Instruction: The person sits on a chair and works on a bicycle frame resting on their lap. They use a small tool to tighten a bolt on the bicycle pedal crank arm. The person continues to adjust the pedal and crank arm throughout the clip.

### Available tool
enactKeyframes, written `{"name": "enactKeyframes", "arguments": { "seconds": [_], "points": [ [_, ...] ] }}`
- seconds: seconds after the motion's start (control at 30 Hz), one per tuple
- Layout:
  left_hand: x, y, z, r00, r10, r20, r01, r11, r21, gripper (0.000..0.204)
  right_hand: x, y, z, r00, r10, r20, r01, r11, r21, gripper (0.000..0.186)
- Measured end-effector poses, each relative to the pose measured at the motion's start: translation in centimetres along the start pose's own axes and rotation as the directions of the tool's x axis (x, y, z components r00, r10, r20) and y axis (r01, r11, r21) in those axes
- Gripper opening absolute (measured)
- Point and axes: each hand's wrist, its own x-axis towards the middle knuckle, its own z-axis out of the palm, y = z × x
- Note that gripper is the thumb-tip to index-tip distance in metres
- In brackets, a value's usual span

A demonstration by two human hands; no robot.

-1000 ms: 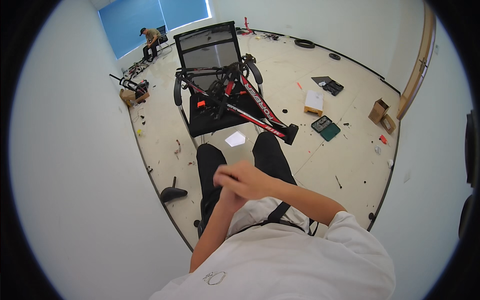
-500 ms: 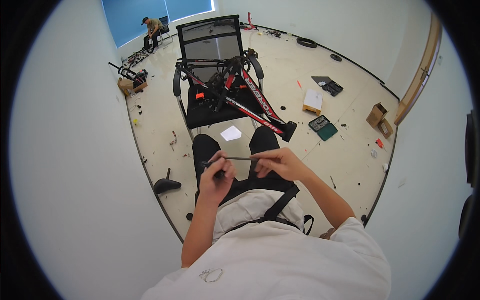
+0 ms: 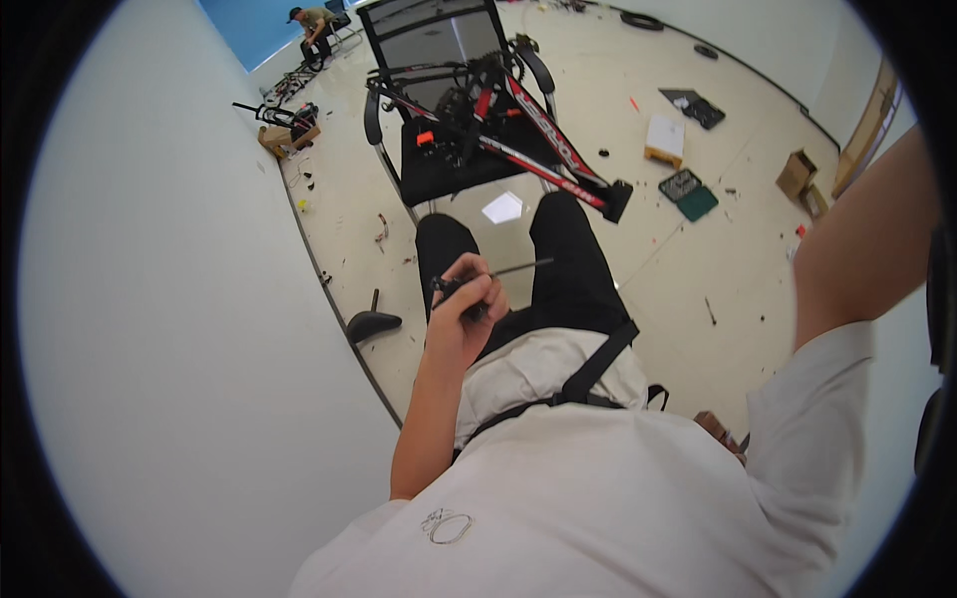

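Observation:
My left hand [image 3: 467, 291] is closed around a small black part [image 3: 440, 288] above my lap. Out of this grip a thin dark rod [image 3: 525, 266] sticks toward the right, its far end free. The fingers hide much of the black part, so its kind does not show. My right arm [image 3: 865, 234] is raised out to the side, and its hand lies beyond the picture's edge. Ahead of my knees, a red, black and white bicycle frame [image 3: 528, 158] rests across a black office chair [image 3: 424, 182], beside a small orange piece [image 3: 426, 138].
A bicycle saddle [image 3: 373, 325] lies on the floor at left. Toward the right are an open green tool case [image 3: 701, 203], a white and yellow box [image 3: 665, 138], a black case [image 3: 698, 108] and cardboard boxes [image 3: 797, 174]. Another person [image 3: 317, 28] sits at the far left.
My right hand has let go of the rod and swung up and right, out of view. The left hand keeps hold of the black part. The whole view has shifted.

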Motion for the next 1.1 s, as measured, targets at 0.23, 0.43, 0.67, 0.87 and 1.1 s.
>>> {"name": "enactKeyframes", "arguments": {
  "seconds": [0.23,0.43,0.67,0.87,1.1],
  "points": [
    [-0.2,-0.2,-0.7,0.999,0.039,0.012,-0.038,0.996,-0.079,0.011,1.5,-2.2,-0.7,0.991,-0.074,0.116,0.1,0.964,-0.246,0.036],
    [-0.3,0.2,-1.5,0.997,0.077,-0.014,-0.078,0.994,-0.081,0.012,0.8,-3.0,1.5,0.984,-0.066,0.168,0.105,0.966,-0.235,0.035],
    [-0.7,-0.3,-1.6,0.999,0.04,0.014,-0.038,0.992,-0.12,0.008,-8.5,2.7,13.0,0.895,0.166,0.414,-0.195,0.98,0.027,0.035],
    [-0.3,0.1,-1.6,0.998,0.015,0.058,-0.005,0.986,-0.169,0.009,-10.9,4.5,15.9,0.871,0.223,0.438,-0.287,0.954,0.086,0.035],
    [0.0,1.2,-3.0,0.995,0.089,0.036,-0.084,0.989,-0.122,0.009,-11.0,5.0,16.6,0.865,0.137,0.484,-0.236,0.96,0.151,0.036]
  ]
}}
